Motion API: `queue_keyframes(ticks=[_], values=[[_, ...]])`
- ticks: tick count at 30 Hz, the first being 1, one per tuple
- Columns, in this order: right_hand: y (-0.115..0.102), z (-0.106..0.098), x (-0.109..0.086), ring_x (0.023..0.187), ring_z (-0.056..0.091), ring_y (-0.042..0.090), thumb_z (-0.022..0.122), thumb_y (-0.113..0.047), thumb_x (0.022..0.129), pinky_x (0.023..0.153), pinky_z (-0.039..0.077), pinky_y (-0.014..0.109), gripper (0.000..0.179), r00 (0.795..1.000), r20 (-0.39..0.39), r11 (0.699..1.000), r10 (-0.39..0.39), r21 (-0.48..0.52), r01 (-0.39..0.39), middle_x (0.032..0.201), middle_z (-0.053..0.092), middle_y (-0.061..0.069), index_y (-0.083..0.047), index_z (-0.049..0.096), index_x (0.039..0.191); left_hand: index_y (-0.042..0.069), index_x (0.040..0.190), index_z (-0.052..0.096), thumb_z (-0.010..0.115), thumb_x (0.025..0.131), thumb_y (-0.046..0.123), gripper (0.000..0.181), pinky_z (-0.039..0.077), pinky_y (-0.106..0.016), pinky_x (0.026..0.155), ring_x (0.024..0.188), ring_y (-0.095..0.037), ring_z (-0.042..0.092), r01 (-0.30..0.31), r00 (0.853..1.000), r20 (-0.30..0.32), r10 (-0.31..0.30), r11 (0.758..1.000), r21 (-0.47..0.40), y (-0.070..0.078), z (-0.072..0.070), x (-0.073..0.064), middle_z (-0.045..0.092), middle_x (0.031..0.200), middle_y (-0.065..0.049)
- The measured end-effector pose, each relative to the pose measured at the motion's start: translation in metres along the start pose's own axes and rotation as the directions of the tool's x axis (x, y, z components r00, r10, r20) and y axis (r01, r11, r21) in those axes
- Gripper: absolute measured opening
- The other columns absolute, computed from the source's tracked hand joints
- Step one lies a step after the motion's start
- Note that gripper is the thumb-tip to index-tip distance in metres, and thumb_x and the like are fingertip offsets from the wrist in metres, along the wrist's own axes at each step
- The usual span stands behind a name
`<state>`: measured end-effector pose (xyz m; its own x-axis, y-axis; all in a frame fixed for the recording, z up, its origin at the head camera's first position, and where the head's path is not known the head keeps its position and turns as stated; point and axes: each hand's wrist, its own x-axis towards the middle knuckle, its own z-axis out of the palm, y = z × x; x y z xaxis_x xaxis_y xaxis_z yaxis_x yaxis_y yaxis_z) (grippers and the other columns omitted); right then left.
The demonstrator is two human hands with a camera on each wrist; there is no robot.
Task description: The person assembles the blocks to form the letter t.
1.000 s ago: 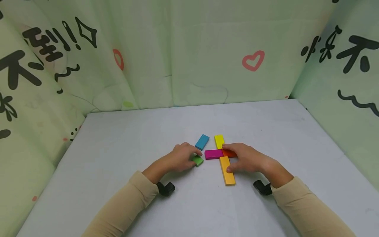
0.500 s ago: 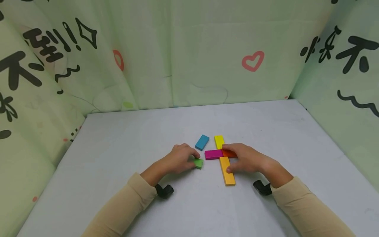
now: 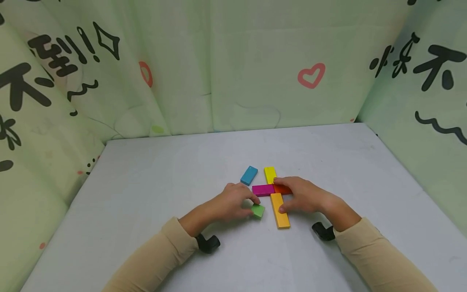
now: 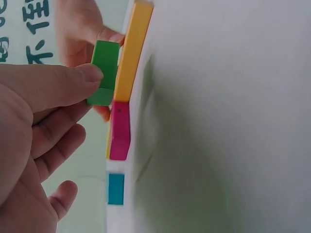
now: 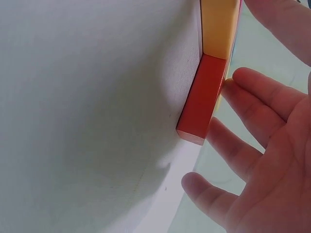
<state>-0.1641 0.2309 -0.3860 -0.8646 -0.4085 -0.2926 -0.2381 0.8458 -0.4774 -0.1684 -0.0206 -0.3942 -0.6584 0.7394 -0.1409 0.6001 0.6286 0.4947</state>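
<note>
My left hand [image 3: 231, 202] pinches a green block [image 3: 258, 211] between thumb and fingers, just left of a long amber block [image 3: 280, 215]. In the left wrist view the thumb lies across the green block's side. My right hand [image 3: 308, 194] rests at the cluster with relaxed fingers, the index fingertip over the orange-red block [image 3: 283, 189] and the thumb at the amber one. A magenta block [image 3: 262, 190] meets the orange-red one end to end, with a yellow block [image 3: 269, 174] behind and the amber one in front, making a cross. My right fingers partly cover the orange-red block.
A blue block [image 3: 249, 175] lies askew, left of the yellow one and behind my left hand. The white table [image 3: 164, 170] backs onto a pale green curtain [image 3: 248, 73] with printed characters and hearts, which also runs along both sides.
My left hand has carried the green block right and nearer to me, up beside the amber block. The right hand and the other blocks have stayed put.
</note>
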Motion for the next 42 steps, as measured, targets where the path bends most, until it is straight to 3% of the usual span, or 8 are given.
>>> queue_keyframes(ticks=[10,20,25,33,42], values=[[0.001,-0.001,0.001,0.135,0.039,0.042,0.085,-0.035,0.079,0.105,0.037,0.059,0.086,1.0,-0.004,1.0,-0.014,-0.005,0.014,0.148,0.045,0.02,-0.004,0.045,0.149,0.018,0.118,0.073,0.08,0.087,0.026,0.033,0.035,-0.033,0.098,0.109,-0.005,0.053,-0.161,0.987,0.015,0.161,0.987,0.021,0.016,0.016,0.003,0.067,0.107,0.014],[0.004,-0.002,0.0,0.134,0.041,0.042,0.085,-0.032,0.08,0.106,0.036,0.06,0.085,0.998,-0.02,0.999,-0.053,-0.004,0.053,0.147,0.047,0.02,-0.002,0.046,0.148,0.019,0.118,0.073,0.079,0.088,0.029,0.032,0.032,-0.031,0.097,0.112,-0.003,0.052,-0.255,0.967,0.026,0.254,0.966,0.049,0.031,0.025,0.01,0.068,0.108,0.017],[0.004,-0.002,0.001,0.134,0.041,0.042,0.086,-0.033,0.079,0.105,0.036,0.06,0.086,0.998,-0.019,0.998,-0.056,-0.005,0.056,0.147,0.047,0.02,-0.002,0.045,0.148,0.021,0.12,0.072,0.079,0.088,0.029,0.033,0.031,-0.031,0.099,0.115,-0.003,0.052,-0.265,0.964,0.05,0.263,0.963,0.053,0.037,0.027,0.012,0.068,0.11,0.017],[0.004,-0.002,0.001,0.135,0.04,0.042,0.086,-0.032,0.079,0.106,0.035,0.061,0.086,0.999,-0.014,0.999,-0.048,-0.002,0.048,0.148,0.046,0.02,-0.003,0.045,0.149,0.022,0.117,0.073,0.078,0.089,0.028,0.029,0.031,-0.025,0.089,0.113,-0.001,0.051,-0.288,0.957,0.063,0.284,0.956,0.061,0.046,0.033,0.016,0.066,0.105,0.02],[0.006,0.0,0.001,0.135,0.04,0.042,0.085,-0.031,0.08,0.106,0.034,0.061,0.084,0.998,-0.018,0.998,-0.063,-0.002,0.063,0.148,0.046,0.02,-0.002,0.046,0.148,0.024,0.116,0.074,0.077,0.09,0.031,0.028,0.03,-0.024,0.086,0.109,0.001,0.05,-0.267,0.962,0.074,0.261,0.96,0.084,0.05,0.037,0.015,0.067,0.102,0.022]])
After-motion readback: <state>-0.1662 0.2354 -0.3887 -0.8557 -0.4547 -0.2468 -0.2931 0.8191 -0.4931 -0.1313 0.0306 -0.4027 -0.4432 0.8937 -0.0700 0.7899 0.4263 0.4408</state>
